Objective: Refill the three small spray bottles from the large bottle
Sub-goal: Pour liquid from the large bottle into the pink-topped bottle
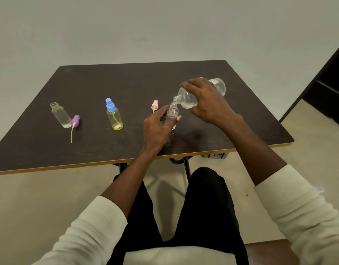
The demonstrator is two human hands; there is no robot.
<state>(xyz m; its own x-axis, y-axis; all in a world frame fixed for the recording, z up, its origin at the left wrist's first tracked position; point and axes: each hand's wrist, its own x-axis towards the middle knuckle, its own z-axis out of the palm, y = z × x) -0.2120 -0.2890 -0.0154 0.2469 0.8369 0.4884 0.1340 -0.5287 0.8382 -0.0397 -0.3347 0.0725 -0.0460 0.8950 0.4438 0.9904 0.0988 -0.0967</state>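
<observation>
While R hand (207,100) tips large bottle (187,97), L fingers (164,111) pinch small bottle (172,113).

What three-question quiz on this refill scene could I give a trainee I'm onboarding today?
1. True or false: the yellow bottle has its blue sprayer on.
2. Which hand tilts the large bottle? A) left B) right
3. Fill in: the purple sprayer lies on the table beside the ____ bottle at the left.

Key: 1 true. 2 B: the right hand pours while the left hand steadies the small bottle. 3 uncapped: the clear bottle stands open.
</observation>
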